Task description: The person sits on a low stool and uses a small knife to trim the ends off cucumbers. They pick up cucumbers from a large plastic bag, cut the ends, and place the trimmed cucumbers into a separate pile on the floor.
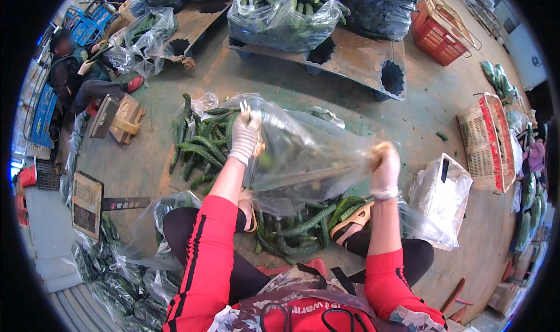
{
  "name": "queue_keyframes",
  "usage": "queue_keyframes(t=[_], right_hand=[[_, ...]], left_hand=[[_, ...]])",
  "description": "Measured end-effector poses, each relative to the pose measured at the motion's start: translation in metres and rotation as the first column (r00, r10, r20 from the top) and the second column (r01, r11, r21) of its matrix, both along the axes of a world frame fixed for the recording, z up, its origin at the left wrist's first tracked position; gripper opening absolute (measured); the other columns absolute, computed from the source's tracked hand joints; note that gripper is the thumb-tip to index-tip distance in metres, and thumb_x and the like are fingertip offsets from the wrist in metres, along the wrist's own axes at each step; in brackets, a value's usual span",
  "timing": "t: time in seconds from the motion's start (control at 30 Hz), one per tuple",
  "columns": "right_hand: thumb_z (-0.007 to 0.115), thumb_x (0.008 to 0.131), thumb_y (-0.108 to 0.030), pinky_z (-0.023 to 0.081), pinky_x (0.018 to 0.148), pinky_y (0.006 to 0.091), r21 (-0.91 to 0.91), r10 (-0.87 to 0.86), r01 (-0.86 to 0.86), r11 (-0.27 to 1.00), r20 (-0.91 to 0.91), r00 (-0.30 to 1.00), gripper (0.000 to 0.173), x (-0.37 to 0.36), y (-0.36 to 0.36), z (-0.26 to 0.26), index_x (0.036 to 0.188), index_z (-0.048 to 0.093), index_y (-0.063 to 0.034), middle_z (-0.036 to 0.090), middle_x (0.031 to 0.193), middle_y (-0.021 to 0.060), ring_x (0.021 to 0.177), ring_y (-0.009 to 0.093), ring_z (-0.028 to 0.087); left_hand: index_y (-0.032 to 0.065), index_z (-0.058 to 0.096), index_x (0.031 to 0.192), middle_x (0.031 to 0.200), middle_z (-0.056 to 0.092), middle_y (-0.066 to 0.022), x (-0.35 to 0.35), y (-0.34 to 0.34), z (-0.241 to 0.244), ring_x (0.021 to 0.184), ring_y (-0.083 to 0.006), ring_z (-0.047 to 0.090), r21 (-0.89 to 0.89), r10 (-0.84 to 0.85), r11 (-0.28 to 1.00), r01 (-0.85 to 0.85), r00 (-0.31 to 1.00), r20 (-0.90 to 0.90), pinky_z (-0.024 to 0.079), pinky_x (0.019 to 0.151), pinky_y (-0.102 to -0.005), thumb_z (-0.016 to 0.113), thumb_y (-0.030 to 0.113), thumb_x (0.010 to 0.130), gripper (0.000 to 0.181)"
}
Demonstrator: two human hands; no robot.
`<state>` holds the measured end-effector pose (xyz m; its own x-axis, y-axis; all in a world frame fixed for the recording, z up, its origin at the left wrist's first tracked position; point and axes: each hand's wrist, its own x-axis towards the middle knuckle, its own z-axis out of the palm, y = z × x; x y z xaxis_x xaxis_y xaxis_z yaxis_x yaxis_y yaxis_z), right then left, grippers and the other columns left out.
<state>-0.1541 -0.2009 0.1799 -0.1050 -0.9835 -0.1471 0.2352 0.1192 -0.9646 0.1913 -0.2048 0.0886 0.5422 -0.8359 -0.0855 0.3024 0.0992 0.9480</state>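
A clear plastic bag [306,152] is stretched between my two gloved hands, blurred in places. My left hand [247,135] grips its left side, over a pile of cucumbers [205,144] on the floor. At the bag's right end my right hand [385,168] is closed on the gathered plastic. More cucumbers [302,235] lie between my feet, partly under the bag. Whether anything lies inside the bag is unclear through the blur.
At left stand a scale [87,203] and packed bags of cucumbers [118,292]. A white crate [439,200] with plastic bags is at right, near a larger crate [485,144]. Ahead, a pallet [358,60] bears a full bag. A seated person [83,69] handles a cucumber at upper left.
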Motion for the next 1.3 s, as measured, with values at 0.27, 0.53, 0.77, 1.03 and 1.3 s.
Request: queue_keyframes(t=[0.27, 0.53, 0.77, 1.03, 1.3], right_hand=[[0.045, 0.088, -0.012, 0.041, 0.062, 0.0229, -0.529, -0.025, 0.036, 0.848, 0.028, 0.999, 0.017, -0.019, -0.035, 0.199, 0.084, 0.059, -0.0023, 0.054, 0.077, 0.0008, 0.071, 0.007, 0.048], [0.061, 0.092, -0.019, 0.047, 0.084, 0.0259, -0.506, 0.139, -0.671, 0.542, -0.733, 0.666, 0.028, 0.021, -0.016, 0.324, 0.112, 0.060, 0.0009, 0.064, 0.099, 0.0045, 0.092, 0.012, 0.058], [0.074, 0.082, -0.032, 0.048, 0.073, 0.0253, -0.300, 0.125, -0.727, 0.617, -0.875, 0.467, 0.036, 0.026, -0.020, 0.294, 0.101, 0.069, -0.0023, 0.068, 0.084, 0.0008, 0.074, 0.008, 0.056], [0.061, 0.091, -0.034, 0.047, 0.071, 0.0256, -0.059, 0.362, -0.530, 0.846, -0.665, 0.653, 0.033, -0.048, -0.066, 0.183, 0.110, 0.065, -0.0079, 0.066, 0.093, -0.0019, 0.080, 0.008, 0.057], [0.051, 0.093, -0.037, 0.049, 0.082, 0.0345, 0.094, -0.217, 0.202, 0.975, 0.201, 0.955, 0.045, -0.288, -0.080, 0.104, 0.120, 0.058, -0.0020, 0.063, 0.112, 0.0083, 0.096, 0.021, 0.061]], left_hand=[[0.0109, 0.062, 0.078, 0.059, 0.054, 0.0042, -0.047, -0.020, 0.242, 0.045, -0.0039, 0.047, -0.373, -0.094, 0.915, 0.152, 0.981, 0.169, 0.036, 0.038, -0.0225, 0.061, 0.009, 0.087, 0.009], [0.0071, 0.068, 0.091, 0.078, 0.066, -0.0005, -0.089, 0.005, 0.365, 0.065, -0.0063, 0.059, -0.704, 0.056, 0.614, 0.358, 0.869, 0.492, 0.048, 0.056, -0.0182, 0.063, 0.012, 0.090, 0.007], [0.0058, 0.070, 0.095, 0.066, 0.059, 0.0052, -0.131, 0.023, 0.362, 0.054, -0.0030, 0.047, -0.113, -0.374, 0.723, 0.682, 0.524, 0.765, 0.041, 0.049, -0.0187, 0.062, 0.027, 0.092, 0.023], [0.0031, 0.068, 0.107, 0.104, 0.064, -0.0057, -0.075, 0.052, 0.248, 0.095, -0.0134, 0.058, 0.015, -0.398, 0.883, 0.470, 0.730, 0.556, 0.046, 0.086, -0.0264, 0.065, 0.014, 0.085, 0.024], [0.0030, 0.068, 0.100, 0.083, 0.064, 0.0005, 0.031, 0.100, 0.146, 0.065, -0.0052, 0.052, 0.115, -0.160, 0.985, 0.128, 0.924, 0.348, 0.043, 0.058, -0.0204, 0.062, 0.007, 0.087, 0.015]])
